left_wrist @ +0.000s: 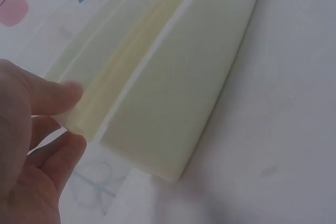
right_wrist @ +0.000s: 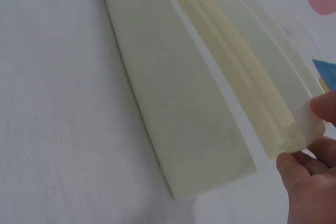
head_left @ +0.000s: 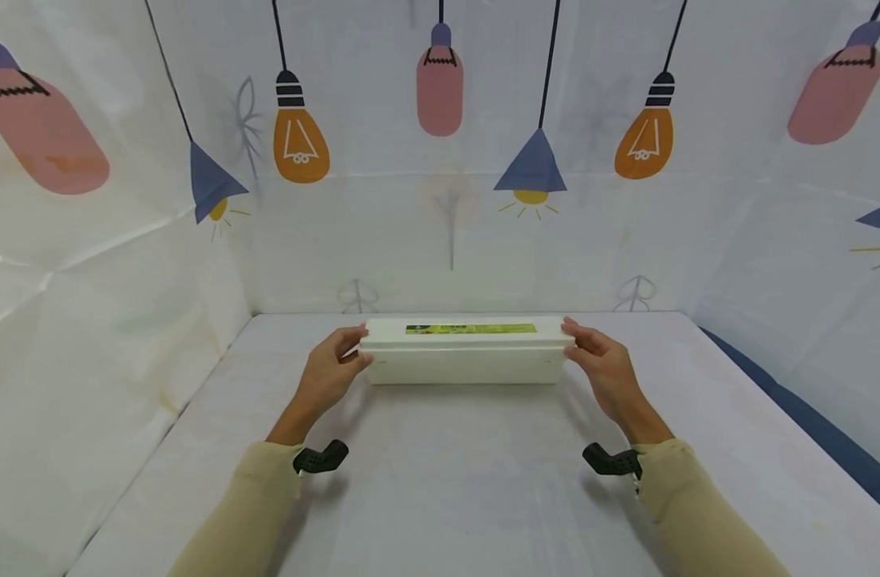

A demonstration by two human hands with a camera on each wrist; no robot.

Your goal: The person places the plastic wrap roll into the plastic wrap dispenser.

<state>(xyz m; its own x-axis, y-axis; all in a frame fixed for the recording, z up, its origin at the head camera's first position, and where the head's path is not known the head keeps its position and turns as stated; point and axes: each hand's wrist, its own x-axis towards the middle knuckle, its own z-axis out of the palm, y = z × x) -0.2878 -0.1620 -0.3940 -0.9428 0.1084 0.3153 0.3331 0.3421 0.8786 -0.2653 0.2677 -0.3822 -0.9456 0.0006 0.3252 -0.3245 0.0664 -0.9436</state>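
Observation:
A long, off-white lidded box sits lengthwise near the back of the table, with its base (head_left: 469,369) down and its lid (head_left: 469,340) on top. A yellow-green label (head_left: 471,328) runs along the lid. My left hand (head_left: 330,373) pinches the lid's left end between thumb and fingers. At the right end, my right hand (head_left: 607,373) pinches it the same way. Both wrist views show a narrow gap between lid (left_wrist: 118,61) and base (right_wrist: 173,87), so the lid stands slightly raised. What lies inside the box is hidden.
A white-covered table (head_left: 469,481) spreads out in front of the box. White sheets (head_left: 382,240) printed with lamps and bulbs hang behind and at both sides. Dark blue material (head_left: 793,405) shows along the right edge. Each wrist wears a black mount (head_left: 320,457).

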